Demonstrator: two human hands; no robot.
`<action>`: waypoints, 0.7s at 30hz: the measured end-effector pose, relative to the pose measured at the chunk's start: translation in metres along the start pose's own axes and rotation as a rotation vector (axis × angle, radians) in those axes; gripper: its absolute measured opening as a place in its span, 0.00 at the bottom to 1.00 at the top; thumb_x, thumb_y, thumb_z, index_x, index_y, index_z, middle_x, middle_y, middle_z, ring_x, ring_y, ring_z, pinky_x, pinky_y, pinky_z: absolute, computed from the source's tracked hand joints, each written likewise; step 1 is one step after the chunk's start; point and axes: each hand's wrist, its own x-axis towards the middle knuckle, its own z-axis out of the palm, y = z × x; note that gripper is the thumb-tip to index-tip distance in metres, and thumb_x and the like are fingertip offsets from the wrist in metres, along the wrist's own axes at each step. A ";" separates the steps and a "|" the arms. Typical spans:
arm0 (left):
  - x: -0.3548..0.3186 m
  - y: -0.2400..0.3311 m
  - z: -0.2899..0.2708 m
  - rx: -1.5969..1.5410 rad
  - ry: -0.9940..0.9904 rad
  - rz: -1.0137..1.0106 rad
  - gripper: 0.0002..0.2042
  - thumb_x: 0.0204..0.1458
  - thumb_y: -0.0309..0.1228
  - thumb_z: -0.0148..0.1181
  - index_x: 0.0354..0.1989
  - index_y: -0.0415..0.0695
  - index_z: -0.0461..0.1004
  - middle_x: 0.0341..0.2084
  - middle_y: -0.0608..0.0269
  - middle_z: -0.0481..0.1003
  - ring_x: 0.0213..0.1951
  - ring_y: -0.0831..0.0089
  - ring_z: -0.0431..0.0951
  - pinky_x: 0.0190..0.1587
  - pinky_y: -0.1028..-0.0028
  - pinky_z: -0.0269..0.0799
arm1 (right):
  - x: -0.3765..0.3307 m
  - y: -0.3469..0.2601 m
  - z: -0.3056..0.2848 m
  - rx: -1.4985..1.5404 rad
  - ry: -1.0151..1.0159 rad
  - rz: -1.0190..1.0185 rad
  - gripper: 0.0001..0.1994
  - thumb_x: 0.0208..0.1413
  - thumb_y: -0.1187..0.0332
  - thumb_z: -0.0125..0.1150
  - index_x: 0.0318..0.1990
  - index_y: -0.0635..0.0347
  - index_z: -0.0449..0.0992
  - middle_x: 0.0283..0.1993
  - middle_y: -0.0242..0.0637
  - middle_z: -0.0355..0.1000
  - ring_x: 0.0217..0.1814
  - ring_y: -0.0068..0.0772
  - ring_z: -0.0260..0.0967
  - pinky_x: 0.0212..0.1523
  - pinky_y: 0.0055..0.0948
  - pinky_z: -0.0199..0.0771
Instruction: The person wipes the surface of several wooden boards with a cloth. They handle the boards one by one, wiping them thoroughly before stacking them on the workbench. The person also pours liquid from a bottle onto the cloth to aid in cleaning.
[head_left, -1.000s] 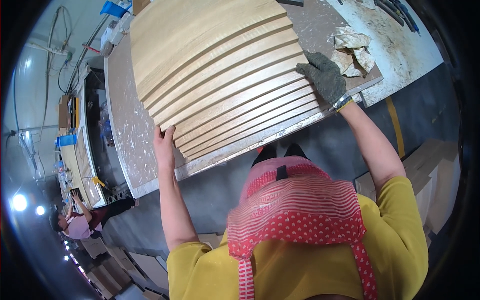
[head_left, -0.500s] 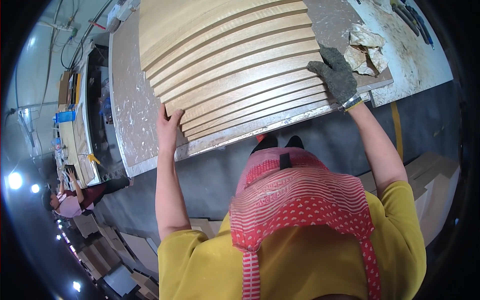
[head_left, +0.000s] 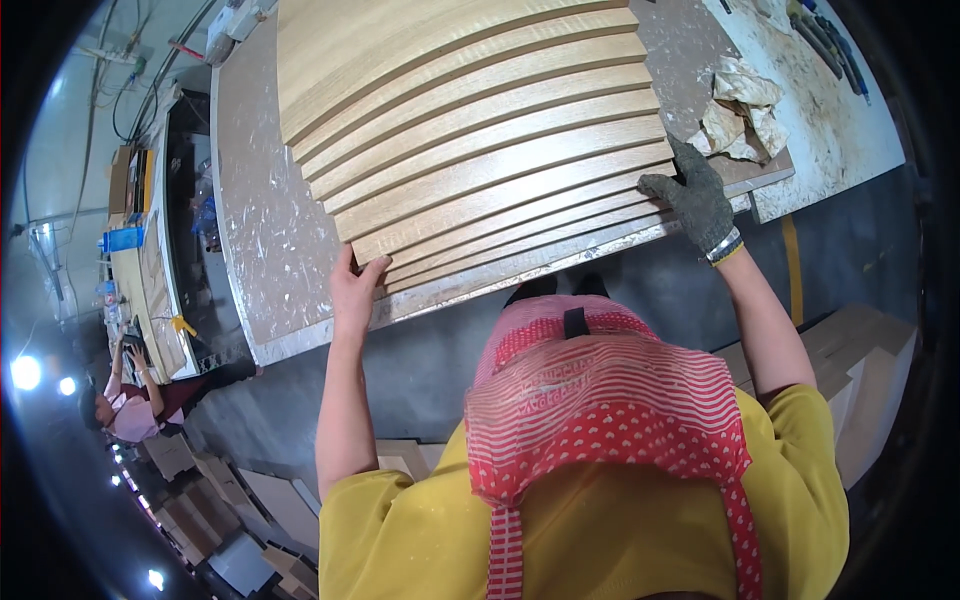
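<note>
Apparently steadying from opposite sides for even support: with the bare left hand (head_left: 356, 300), pinching the near-left corner between thumb and fingers; with the gloved right hand (head_left: 704, 205), spread against the right edge, unclear whether gripping beneath; touching, between and beyond both, stepped wooden boards (head_left: 490, 122) atop the speckled surface (head_left: 262, 200)
</note>
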 end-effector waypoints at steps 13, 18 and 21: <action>0.003 -0.021 -0.009 0.082 -0.052 0.058 0.20 0.48 0.24 0.60 0.51 0.36 0.67 0.38 0.57 0.75 0.38 0.75 0.73 0.42 0.76 0.70 | 0.000 0.025 0.007 -0.066 0.021 0.027 0.36 0.44 0.55 0.69 0.59 0.62 0.65 0.53 0.52 0.68 0.52 0.46 0.68 0.51 0.37 0.69; 0.004 -0.013 -0.007 -0.045 -0.034 -0.011 0.18 0.51 0.23 0.58 0.50 0.34 0.67 0.35 0.62 0.74 0.34 0.80 0.70 0.37 0.79 0.68 | -0.010 0.020 0.016 0.008 0.117 0.063 0.33 0.44 0.57 0.69 0.58 0.61 0.68 0.53 0.52 0.69 0.54 0.46 0.67 0.53 0.36 0.68; 0.006 -0.016 -0.007 -0.047 -0.031 -0.017 0.17 0.51 0.22 0.58 0.50 0.34 0.67 0.35 0.64 0.73 0.32 0.81 0.69 0.35 0.80 0.67 | -0.013 0.007 0.019 -0.049 0.160 0.091 0.32 0.44 0.54 0.69 0.56 0.61 0.69 0.52 0.52 0.70 0.55 0.47 0.67 0.55 0.36 0.67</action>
